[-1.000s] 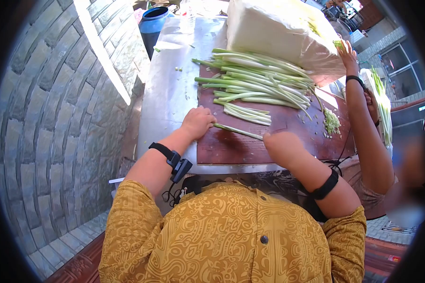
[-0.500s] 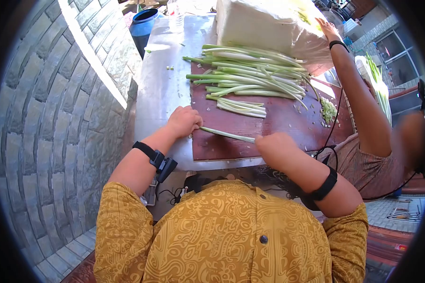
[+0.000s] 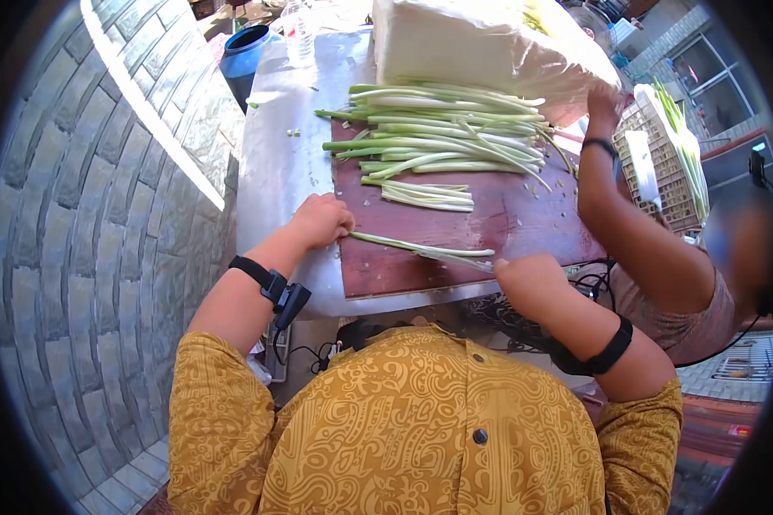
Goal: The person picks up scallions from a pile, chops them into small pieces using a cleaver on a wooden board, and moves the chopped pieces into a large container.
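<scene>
On the brown board [image 3: 498,227], the left hand [image 3: 320,220] pinches one green stalk [image 3: 412,247] (at 9 o'clock) and the right hand [image 3: 532,279] grips its other end.

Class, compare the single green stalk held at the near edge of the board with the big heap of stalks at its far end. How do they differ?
The single stalk lies alone; the heap holds many, overlapping. The left hand and right hand grip the single stalk's ends; no hand touches the heap. Both lie crosswise on the brown board.
</scene>
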Available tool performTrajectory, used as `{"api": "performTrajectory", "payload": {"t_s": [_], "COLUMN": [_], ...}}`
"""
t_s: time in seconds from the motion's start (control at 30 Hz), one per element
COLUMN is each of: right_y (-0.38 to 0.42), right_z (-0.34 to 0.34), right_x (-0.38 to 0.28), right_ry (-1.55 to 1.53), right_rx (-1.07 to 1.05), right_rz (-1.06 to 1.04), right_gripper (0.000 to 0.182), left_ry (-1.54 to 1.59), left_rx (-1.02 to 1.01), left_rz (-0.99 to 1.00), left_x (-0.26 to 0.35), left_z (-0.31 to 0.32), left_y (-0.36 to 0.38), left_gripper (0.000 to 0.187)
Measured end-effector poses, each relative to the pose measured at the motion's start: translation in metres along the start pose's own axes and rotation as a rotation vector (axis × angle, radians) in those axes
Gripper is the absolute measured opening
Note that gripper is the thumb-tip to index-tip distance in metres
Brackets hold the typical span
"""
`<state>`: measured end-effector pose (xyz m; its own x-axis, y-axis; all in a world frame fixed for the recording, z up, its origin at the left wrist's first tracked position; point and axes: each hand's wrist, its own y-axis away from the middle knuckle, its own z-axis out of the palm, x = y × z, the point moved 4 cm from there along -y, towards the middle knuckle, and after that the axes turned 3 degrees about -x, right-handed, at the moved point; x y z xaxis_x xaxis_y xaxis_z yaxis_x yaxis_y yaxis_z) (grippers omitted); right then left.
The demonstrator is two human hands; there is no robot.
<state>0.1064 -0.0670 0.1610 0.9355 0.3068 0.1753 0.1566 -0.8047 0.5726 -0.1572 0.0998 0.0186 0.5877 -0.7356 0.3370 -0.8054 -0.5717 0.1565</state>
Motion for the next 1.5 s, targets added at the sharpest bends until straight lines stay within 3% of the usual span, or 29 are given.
{"api": "performTrajectory", "payload": {"t_s": [0.63, 1.07, 1.3, 1.5], "right_y": [0.010, 0.033, 0.047, 0.059], "right_z": [0.003, 0.030, 0.041, 0.057], "right_x": [0.014, 0.037, 0.048, 0.048], "right_ry": [-0.008, -0.069, -0.216, -0.555], "right_rx": [-0.058, -0.029, 0.036, 0.323], "right_rz": [0.036, 0.116, 0.193, 0.297], "right_gripper": [0.013, 0.012, 0.012, 0.017], "left_ry": [-0.072, -0.134, 0.094, 0.216], "left_rx": [-0.157, -0.036, -0.025, 0.084], "left_rz": [-0.076, -0.143, -0.230, -0.150], "left_x": [-0.030, -0.064, -0.053, -0.005], "left_z": [-0.019, -0.023, -0.029, -0.004], "left_y": [-0.005, 0.022, 0.033, 0.014], "left_gripper": [0.008, 0.009, 0.010, 0.012]}}
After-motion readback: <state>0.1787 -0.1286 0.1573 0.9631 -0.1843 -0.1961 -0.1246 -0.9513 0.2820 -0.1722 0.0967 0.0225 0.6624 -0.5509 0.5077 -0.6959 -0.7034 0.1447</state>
